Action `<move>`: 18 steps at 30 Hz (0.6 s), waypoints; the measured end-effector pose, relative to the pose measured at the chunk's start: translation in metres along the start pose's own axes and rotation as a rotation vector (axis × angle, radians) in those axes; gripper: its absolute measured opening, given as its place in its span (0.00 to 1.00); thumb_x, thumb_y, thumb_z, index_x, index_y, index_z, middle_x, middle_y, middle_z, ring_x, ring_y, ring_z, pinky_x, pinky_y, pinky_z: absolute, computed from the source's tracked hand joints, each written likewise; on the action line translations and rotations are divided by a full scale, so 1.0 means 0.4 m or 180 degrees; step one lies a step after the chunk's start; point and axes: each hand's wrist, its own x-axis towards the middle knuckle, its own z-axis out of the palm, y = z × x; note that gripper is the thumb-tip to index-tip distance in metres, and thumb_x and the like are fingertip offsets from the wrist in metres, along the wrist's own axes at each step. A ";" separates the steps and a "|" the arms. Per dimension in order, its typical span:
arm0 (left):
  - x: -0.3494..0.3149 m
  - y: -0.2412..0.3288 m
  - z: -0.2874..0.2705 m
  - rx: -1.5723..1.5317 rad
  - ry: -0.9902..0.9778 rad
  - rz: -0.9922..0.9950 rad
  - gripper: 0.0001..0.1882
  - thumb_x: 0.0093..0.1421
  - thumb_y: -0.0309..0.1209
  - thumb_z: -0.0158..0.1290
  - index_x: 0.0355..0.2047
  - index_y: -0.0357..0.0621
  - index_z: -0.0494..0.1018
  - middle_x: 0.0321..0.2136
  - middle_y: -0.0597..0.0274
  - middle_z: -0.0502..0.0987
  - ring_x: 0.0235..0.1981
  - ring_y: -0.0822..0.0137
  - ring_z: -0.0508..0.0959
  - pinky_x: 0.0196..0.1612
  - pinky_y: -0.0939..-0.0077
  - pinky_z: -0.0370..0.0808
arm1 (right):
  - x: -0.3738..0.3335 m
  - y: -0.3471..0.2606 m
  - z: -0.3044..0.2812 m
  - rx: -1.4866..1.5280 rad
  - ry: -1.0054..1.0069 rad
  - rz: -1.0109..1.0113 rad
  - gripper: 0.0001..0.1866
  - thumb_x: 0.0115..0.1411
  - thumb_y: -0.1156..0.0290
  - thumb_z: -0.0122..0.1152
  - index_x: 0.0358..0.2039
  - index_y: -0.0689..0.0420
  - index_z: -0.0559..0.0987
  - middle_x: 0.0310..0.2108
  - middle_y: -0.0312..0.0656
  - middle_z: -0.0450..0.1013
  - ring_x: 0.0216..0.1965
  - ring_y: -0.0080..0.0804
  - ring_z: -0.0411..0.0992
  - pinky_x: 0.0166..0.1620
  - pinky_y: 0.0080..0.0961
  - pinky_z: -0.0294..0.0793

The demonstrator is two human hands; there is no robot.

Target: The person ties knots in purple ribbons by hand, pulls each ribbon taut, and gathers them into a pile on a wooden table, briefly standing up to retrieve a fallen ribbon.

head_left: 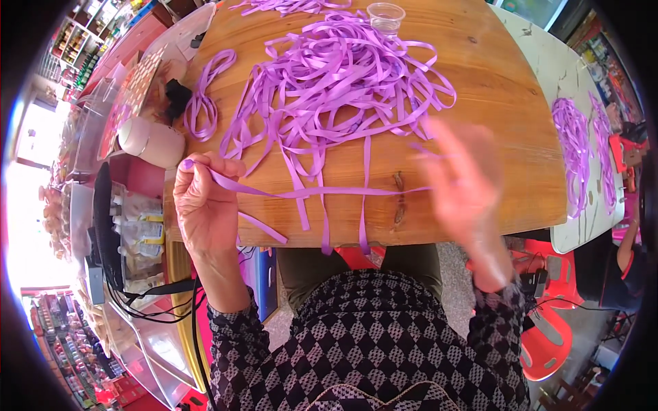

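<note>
Between my two hands a flat purple ribbon (343,192) stretches nearly level above the front of the wooden table. My left hand (209,205) is closed, pinching its left end between thumb and forefinger. Toward the right the ribbon reaches my right hand (469,181), which is smeared by motion, so its grip cannot be made out. Just beyond my hands lies a big tangled heap of purple ribbons (343,82). Several loose ends hang from it toward the table's front edge. A looped purple ribbon bundle (202,103) rests left of the heap.
A pale rounded container (152,142) stands at the table's left side. At the far edge is a clear plastic cup (386,17). More purple ribbons (574,154) drape over a white side table (582,233) on the right, with red stools (546,342) below. Black cables (164,308) hang at left.
</note>
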 end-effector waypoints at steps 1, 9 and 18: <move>-0.002 -0.002 0.017 0.0011 -0.0010 -0.0008 0.04 0.54 0.25 0.51 0.31 0.41 0.71 0.29 0.59 0.72 0.32 0.64 0.70 0.41 0.66 0.65 | 0.013 -0.041 0.044 0.0367 -0.0282 0.0018 0.19 0.46 0.75 0.61 0.42 0.59 0.73 0.35 0.45 0.71 0.36 0.41 0.68 0.41 0.34 0.65; -0.016 -0.016 0.092 0.0151 -0.0248 -0.0053 0.05 0.57 0.28 0.49 0.32 0.39 0.70 0.30 0.59 0.69 0.34 0.64 0.69 0.44 0.68 0.65 | 0.027 -0.224 0.265 0.2464 -0.0659 0.0263 0.12 0.42 0.77 0.62 0.30 0.59 0.74 0.20 0.40 0.68 0.25 0.37 0.67 0.30 0.32 0.59; -0.028 -0.080 0.068 -0.0778 -0.0322 -0.0661 0.05 0.58 0.28 0.47 0.29 0.39 0.67 0.25 0.62 0.65 0.29 0.66 0.63 0.36 0.68 0.64 | -0.027 -0.198 0.244 0.1720 -0.0457 -0.0263 0.07 0.36 0.83 0.56 0.18 0.59 0.70 0.18 0.39 0.66 0.22 0.33 0.66 0.29 0.29 0.58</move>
